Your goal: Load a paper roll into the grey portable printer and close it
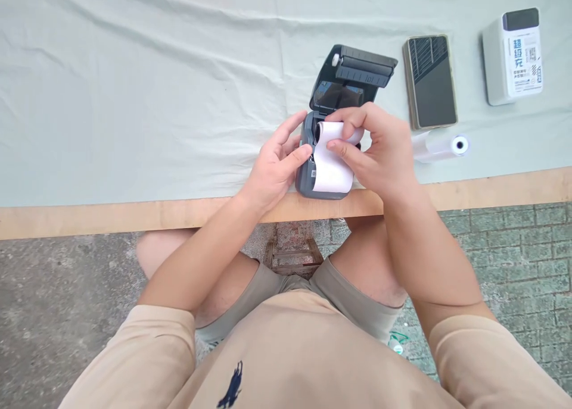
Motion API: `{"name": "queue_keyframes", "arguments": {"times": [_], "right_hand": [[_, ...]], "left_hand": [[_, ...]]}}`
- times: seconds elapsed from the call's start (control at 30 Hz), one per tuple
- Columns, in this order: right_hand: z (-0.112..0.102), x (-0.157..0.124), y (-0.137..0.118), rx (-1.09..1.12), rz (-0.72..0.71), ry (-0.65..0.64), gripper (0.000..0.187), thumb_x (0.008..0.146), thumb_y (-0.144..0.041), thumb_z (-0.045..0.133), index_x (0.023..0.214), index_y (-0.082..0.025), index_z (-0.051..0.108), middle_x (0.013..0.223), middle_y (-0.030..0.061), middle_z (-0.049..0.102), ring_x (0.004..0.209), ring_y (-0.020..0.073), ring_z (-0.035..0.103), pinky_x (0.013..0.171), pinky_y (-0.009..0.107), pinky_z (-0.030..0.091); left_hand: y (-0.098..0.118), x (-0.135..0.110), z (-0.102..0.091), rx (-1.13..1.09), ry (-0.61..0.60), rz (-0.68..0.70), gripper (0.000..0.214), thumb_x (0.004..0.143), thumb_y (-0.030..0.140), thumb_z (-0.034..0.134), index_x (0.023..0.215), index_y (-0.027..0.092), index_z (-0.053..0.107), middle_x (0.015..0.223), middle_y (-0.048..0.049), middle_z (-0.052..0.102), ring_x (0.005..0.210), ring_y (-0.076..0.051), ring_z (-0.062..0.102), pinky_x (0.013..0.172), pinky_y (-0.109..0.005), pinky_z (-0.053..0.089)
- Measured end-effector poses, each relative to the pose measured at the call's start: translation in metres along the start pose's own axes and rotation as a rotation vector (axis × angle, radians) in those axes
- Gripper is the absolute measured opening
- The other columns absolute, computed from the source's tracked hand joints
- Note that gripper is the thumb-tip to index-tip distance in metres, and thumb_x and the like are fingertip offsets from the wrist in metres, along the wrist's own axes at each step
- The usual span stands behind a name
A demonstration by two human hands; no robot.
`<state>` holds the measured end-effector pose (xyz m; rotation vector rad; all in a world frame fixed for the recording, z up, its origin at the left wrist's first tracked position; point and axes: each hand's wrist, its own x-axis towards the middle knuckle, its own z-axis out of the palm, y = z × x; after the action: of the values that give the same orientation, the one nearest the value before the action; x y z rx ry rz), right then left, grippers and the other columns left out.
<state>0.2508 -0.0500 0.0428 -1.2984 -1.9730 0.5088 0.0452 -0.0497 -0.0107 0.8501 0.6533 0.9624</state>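
A small dark grey label printer lies at the table's front edge, its hinged lid swung up and back. White paper from a roll sits in its open bay, with a loose end hanging over the front of the body. Along the printer's left side, my left hand is closed on the casing, thumb on top and fingers at the side. My right hand pinches the paper roll between thumb and fingers at the bay. Those fingers cover part of the roll and the printer's right side.
Right of the printer lies a dark-screened phone, with a second white paper roll below it. A white box-shaped device with a printed label stands farther right. Pale cloth covers the table behind a bare wooden edge.
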Motion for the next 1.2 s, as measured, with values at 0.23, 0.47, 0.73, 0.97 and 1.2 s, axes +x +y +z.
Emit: {"name": "queue_keyframes", "arguments": {"times": [0.23,0.47,0.73,0.97,1.2], "right_hand": [[-0.006,-0.005,-0.009,-0.079,-0.069,0.058,0.022,0.097,-0.037,0.07,0.082,-0.025,0.058,0.101,0.003,0.08,0.101,0.0295,0.074,0.096,0.052,0.05],[-0.016,-0.022,-0.012,-0.209,-0.305,-0.033,0.023,0.098,-0.037,0.071,0.081,-0.025,0.062,0.083,-0.0042,0.075,0.097,0.0262,0.07,0.09,0.046,0.036],[-0.013,-0.018,0.001,-0.017,-0.233,0.357,0.026,0.099,-0.055,0.063,0.108,-0.031,0.062,0.106,0.0045,0.067,0.102,0.0261,0.067,0.082,0.045,0.053],[0.015,0.001,0.026,0.504,0.17,0.305,0.078,0.084,-0.087,0.058,0.144,-0.042,0.035,0.153,0.0036,0.055,0.144,0.0312,0.056,0.107,0.05,0.059],[0.022,0.01,0.014,0.67,0.361,0.201,0.06,0.091,-0.085,0.032,0.118,-0.033,0.045,0.114,0.0066,0.071,0.106,0.0318,0.074,0.069,0.046,0.062]], "left_hand": [[0.001,0.0,0.001,-0.004,-0.012,-0.005,0.07,0.084,0.06,0.085,0.144,0.038,0.057,0.13,-0.0009,0.077,0.136,-0.037,0.072,0.101,-0.049,0.068],[-0.005,-0.001,-0.001,0.097,-0.025,0.087,0.075,0.084,0.062,0.084,0.147,0.036,0.053,0.139,-0.0032,0.073,0.133,-0.036,0.073,0.106,-0.05,0.065],[-0.02,0.007,-0.018,0.322,-0.132,0.183,0.099,0.077,0.056,0.089,0.16,0.041,0.037,0.154,-0.0057,0.064,0.126,-0.033,0.074,0.099,-0.046,0.068],[-0.023,0.009,-0.02,0.33,-0.146,0.226,0.107,0.072,0.059,0.091,0.16,0.041,0.034,0.152,-0.0061,0.065,0.124,-0.033,0.074,0.101,-0.047,0.065],[-0.005,-0.002,0.002,0.26,-0.022,0.114,0.1,0.072,0.058,0.091,0.157,0.034,0.044,0.143,-0.01,0.068,0.134,-0.039,0.069,0.107,-0.048,0.061]]}}
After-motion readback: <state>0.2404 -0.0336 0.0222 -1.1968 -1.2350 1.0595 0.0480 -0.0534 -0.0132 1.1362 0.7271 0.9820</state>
